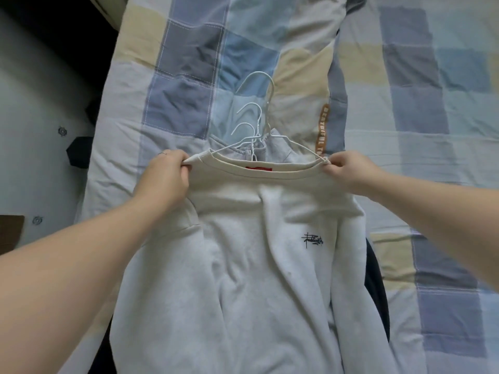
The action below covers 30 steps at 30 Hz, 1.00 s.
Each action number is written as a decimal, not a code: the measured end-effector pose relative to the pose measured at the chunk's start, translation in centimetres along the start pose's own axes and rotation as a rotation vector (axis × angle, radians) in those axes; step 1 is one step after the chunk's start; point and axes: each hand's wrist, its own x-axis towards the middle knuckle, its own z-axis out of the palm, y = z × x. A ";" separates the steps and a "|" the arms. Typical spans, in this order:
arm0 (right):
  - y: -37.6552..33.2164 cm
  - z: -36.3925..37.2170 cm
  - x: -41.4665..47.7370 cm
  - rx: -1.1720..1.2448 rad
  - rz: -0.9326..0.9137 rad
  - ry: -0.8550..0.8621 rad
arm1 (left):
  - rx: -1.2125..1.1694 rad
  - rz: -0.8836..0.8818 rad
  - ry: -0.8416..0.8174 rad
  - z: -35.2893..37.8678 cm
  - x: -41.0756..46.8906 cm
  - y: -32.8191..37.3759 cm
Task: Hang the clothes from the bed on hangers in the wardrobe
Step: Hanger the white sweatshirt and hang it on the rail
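A bed (459, 190) fills most of the view under a quilt (189, 49) checked in blue, grey, cream and white, with a brown lettered label (323, 128) near its middle. Beyond the bed's left edge lies pale grey floor (32, 90), where a dark object (78, 155) and a brown box (10, 230) sit. The far left corner is in shadow.
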 end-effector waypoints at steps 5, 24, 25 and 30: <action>-1.5 -5.7 -5.8 -0.011 -0.111 -0.064 | -0.057 -0.072 -0.025 -5.9 -5.8 2.5; -6.2 -18.3 -36.4 -0.095 -0.724 -0.181 | -0.635 -0.651 0.304 -21.3 -47.6 14.4; -6.4 -18.1 -37.5 -0.106 -0.740 -0.193 | -0.644 -0.677 0.322 -21.2 -49.5 14.6; -7.6 -17.5 -42.9 -0.164 -0.861 -0.226 | -0.672 -0.721 0.415 -21.5 -58.2 15.8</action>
